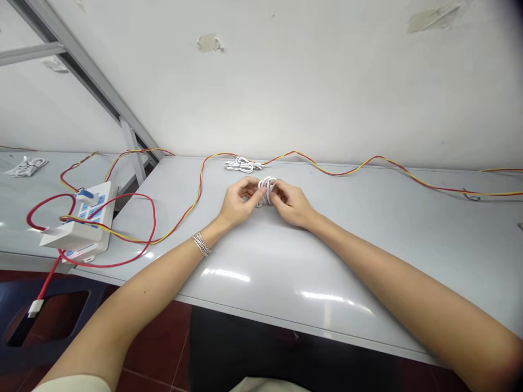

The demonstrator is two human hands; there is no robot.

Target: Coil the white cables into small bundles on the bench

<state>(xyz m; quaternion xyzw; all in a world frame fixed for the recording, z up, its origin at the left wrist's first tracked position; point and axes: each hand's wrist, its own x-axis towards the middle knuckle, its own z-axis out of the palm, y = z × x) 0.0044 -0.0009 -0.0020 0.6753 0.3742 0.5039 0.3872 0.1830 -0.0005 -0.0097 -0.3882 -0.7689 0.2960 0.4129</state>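
Observation:
A small coiled white cable (267,188) is gripped between my two hands over the middle of the grey table (327,256). My left hand (241,201) pinches the coil's left side with thumb and fingers. On the right side, my right hand (291,202) holds it the same way, its fingertips partly hidden behind the loops. Just beyond my hands lies a second white cable (242,165), bundled with a dark tie. The ends of the held cable cannot be made out.
A white power strip (105,218) with a plugged-in white adapter (73,234) and a looping red cable (154,218) sits at the left. Twisted red-yellow wire (343,174) runs along the wall. A bagged cable (26,167) lies far left, above a blue stool (81,326).

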